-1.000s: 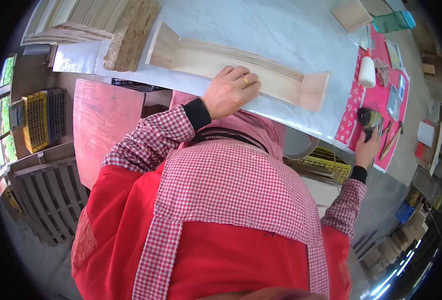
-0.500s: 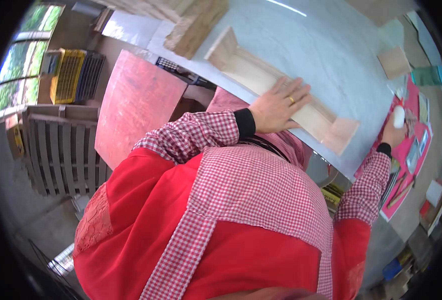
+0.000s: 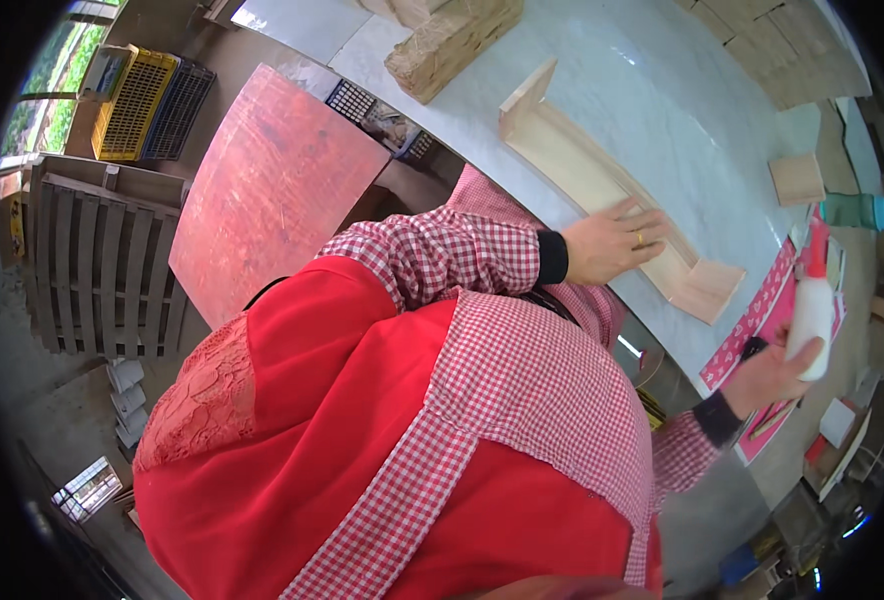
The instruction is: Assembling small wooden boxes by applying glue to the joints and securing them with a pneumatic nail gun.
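Observation:
A long, shallow pale-wood frame [image 3: 567,165] lies on the light, marble-patterned table [image 3: 677,130], a small board standing at its left end and another at its right. My left hand [image 3: 617,243] rests across the right half of this frame, fingers stretched over the wood, a ring on one of them. At the table's right edge, my right hand [image 3: 772,375] grips a white squeeze bottle [image 3: 811,318] with a red nozzle. The bottle is raised, nozzle pointing away from me; some of that hand's fingers are hidden behind it.
Pink patterned sheets [image 3: 762,315] with small tools lie under my right hand. Beyond them are a loose wooden square [image 3: 796,180] and a teal jar [image 3: 855,211]. A thick wood block [image 3: 452,50] and stacked boards [image 3: 792,50] sit farther back. A reddish panel [image 3: 272,190] stands left.
My right hand has lifted the white bottle and drawn it nearer to me. My left hand stays on the wooden frame, its fingers now closer together. The whole view has shifted.

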Available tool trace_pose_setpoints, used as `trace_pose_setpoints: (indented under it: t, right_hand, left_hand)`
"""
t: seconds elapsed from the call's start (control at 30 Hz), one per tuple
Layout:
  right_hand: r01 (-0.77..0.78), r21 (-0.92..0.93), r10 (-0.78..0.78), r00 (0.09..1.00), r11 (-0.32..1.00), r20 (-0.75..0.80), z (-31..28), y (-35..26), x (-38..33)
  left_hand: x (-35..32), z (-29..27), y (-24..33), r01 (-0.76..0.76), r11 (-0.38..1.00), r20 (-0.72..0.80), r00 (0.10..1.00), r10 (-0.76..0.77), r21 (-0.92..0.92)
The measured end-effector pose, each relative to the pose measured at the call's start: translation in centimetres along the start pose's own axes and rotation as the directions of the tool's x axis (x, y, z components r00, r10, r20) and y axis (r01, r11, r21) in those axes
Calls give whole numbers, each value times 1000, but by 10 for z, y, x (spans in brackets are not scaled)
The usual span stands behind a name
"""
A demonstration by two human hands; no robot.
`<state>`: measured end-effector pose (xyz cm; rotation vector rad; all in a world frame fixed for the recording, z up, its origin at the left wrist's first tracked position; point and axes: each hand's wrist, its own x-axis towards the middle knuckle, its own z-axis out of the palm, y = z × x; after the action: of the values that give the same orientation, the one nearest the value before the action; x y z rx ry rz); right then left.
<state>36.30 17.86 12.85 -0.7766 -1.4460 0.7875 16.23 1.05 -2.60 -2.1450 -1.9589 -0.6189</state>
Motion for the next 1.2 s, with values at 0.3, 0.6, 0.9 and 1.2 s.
trace_pose_setpoints:
  t: [0.3, 0.6, 0.9, 1.2]
  right_hand:
    - [-284, 89, 193, 821, 955, 537, 120, -41, -114]
    - [-206, 70, 103, 721, 976, 685, 156, -32, -128]
    - [95, 162, -183, 673, 982, 717, 162, -42, -125]
    - [266, 190, -314, 580, 945, 751, 168, -45, -111]
  left_hand:
    - [-39, -28, -20, 216, 970, -96, 969, -227, -114]
    - [-49, -23, -32, 201, 941, -85, 969, -231, -271]
    - [-47, -12, -33, 155, 966, -217, 955, -200, -205]
    - [-46, -10, -32, 163, 958, -206, 955, -213, -236]
